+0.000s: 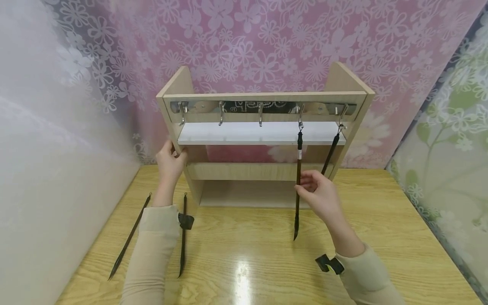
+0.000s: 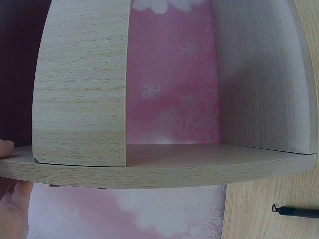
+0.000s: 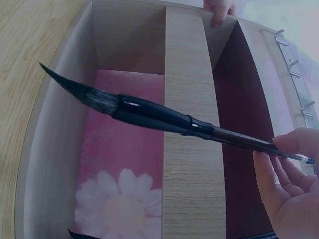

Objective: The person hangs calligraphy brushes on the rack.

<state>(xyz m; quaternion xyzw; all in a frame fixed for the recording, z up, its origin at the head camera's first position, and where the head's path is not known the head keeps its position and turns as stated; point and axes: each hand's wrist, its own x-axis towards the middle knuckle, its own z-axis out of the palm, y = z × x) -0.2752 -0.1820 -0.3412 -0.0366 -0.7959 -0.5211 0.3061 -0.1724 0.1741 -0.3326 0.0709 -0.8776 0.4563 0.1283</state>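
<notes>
A wooden shelf rack (image 1: 244, 171) stands on the table with a row of metal hooks on its upper front board. My left hand (image 1: 171, 163) grips its left side panel, thumb at the front edge. At the right, my right hand (image 1: 322, 197) pinches the dark handle of a calligraphy brush (image 1: 299, 169) between thumb and fingers. That brush hangs tip down, its top loop at the fourth hook (image 1: 301, 113); the right wrist view shows its pointed bristles (image 3: 94, 98). Another calligraphy brush (image 1: 331, 154) hangs slanted from the rightmost hook, its lower part hidden behind my right hand.
Two more brushes lie on the wooden table (image 1: 244, 241): one brush (image 1: 129, 237) near the left wall, another brush (image 1: 183, 250) beside my left forearm, partly covered by the black wrist piece (image 1: 186, 221). A floral curtain (image 1: 259, 51) hangs behind the rack.
</notes>
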